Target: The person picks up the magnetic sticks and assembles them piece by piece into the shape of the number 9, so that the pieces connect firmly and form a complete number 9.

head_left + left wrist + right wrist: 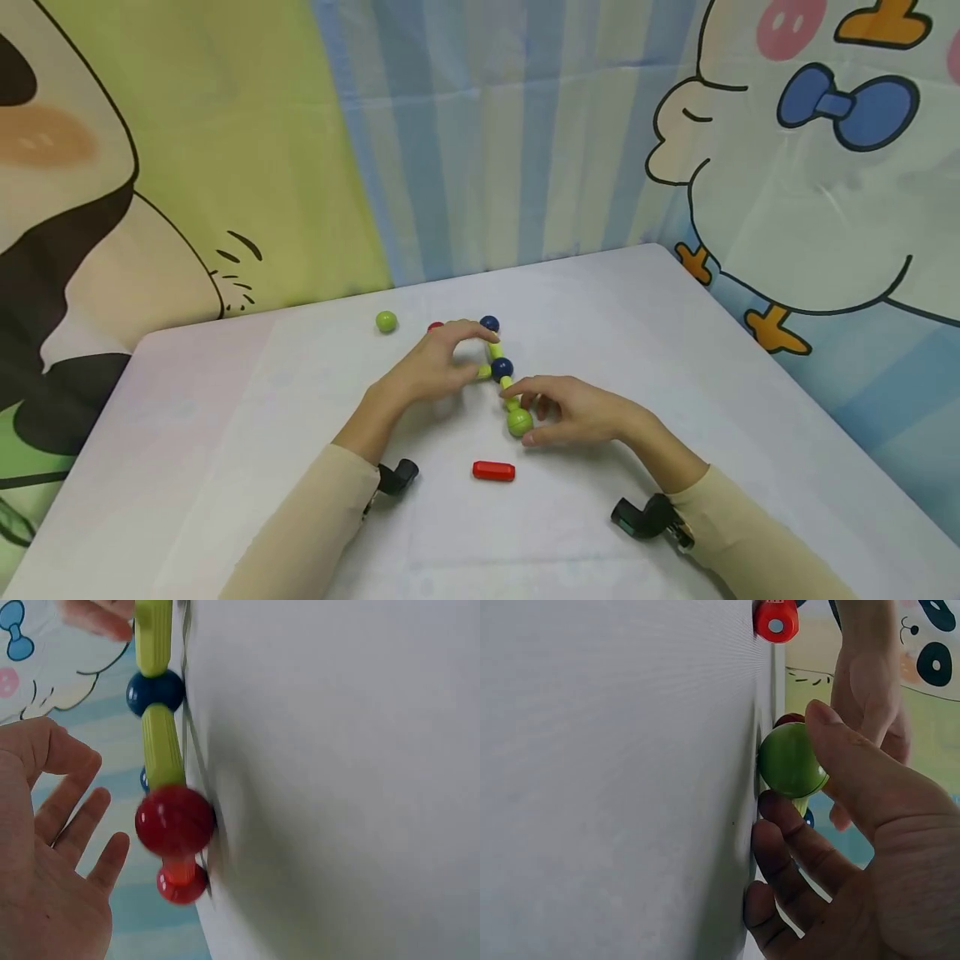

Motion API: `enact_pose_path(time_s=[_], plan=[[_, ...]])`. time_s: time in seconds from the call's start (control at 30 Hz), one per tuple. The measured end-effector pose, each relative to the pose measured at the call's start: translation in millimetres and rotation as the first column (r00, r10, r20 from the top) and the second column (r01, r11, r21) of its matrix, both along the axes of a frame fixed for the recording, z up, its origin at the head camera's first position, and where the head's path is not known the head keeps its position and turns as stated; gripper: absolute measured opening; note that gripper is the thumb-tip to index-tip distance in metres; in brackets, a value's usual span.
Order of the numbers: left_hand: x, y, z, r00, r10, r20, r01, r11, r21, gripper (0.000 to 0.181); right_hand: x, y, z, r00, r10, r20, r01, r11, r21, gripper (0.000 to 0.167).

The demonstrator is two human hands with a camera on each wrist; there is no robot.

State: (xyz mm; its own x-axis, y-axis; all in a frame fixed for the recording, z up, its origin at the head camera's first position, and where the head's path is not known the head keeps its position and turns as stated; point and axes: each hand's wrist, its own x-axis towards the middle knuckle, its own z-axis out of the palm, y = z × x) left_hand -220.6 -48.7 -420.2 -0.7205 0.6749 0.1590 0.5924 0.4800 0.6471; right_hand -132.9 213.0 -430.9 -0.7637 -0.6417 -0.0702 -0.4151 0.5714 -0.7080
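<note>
A chain of yellow-green rods [495, 351] and dark blue balls [502, 368] lies on the table and ends in a green ball [520, 422]. My left hand [442, 358] hovers over its left branch, fingers loosely bent and apart from it. The left wrist view shows a red ball [174, 821] joined to a rod on that branch, with a second red ball [181, 883] behind. My right hand [573, 408] is beside the green ball, thumb and fingers spread around it without a visible pinch; its index finger reaches over the adjoining rod. Exact contact is unclear.
A short red rod [493, 471] with a pale round end lies on the white table [315, 500], nearer to me. Farther back on the left rests a loose green ball [386, 322]. A cartoon-printed cloth [480, 125] hangs along the table's far side.
</note>
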Motion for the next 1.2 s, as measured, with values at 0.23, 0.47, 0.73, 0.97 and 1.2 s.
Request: enact_pose_path(time_s=[0.23, 0.47, 0.73, 0.97, 1.2], plan=[[-4.8, -29.9, -0.4, 0.996, 0.086, -0.012, -0.085, 0.996, 0.028, 0.043, -4.3, -7.1, -0.3, 1.000, -0.011, 0.003, 0.010, 0.997, 0.073, 0.061], [-14.9, -48.5, -6.5, 0.983, 0.177, -0.043, -0.174, 0.983, 0.052, 0.036, -9.1, -9.2, -0.9, 0.999, -0.005, 0.034, 0.002, 0.996, 0.090, 0.064], [-15.0, -61.9, -9.8, 0.974, 0.206, -0.100, -0.200, 0.978, 0.065, 0.035, -16.2, -9.7, -2.5, 0.999, 0.003, 0.032, -0.006, 0.994, 0.110, 0.049], [-2.0, -69.4, -6.3, 0.974, 0.173, -0.145, -0.170, 0.985, 0.031, 0.030, -19.8, -10.6, -1.6, 0.998, -0.014, 0.054, 0.008, 0.993, 0.115, 0.047], [21.6, -70.6, -3.0, 0.976, 0.102, -0.192, -0.109, 0.994, -0.029, 0.027, -21.7, -13.5, 2.4, 0.994, -0.043, 0.097, 0.029, 0.988, 0.149, 0.046]])
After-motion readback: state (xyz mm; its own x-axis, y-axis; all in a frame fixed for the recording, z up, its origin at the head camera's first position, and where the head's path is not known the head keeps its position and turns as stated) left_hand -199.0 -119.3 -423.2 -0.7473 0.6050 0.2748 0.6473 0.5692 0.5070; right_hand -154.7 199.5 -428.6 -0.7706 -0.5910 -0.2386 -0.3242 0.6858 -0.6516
